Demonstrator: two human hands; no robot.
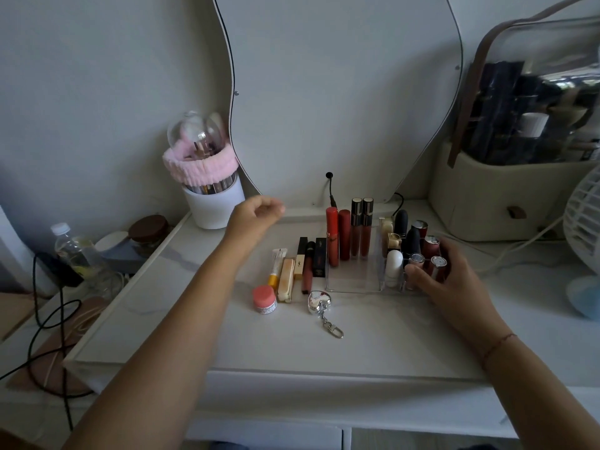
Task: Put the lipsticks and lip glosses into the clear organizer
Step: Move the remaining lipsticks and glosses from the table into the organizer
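Both hands: our right hand [444, 274] rests fingers on the organizer [357, 284], gripping nothing; our left hand [256, 212] hovers loosely curled, empty; remaining lipsticks [308, 264] lie between, lengthwise away from us, nearer the left.

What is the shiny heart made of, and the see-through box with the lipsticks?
The heart keychain looks like polished metal, or chrome-coated plastic: it mirrors the room and hangs on a silver chain and clasp. The clear organizer looks like hard glossy plastic, probably acrylic: you see straight through its walls, and its edges stay straight and crisp.
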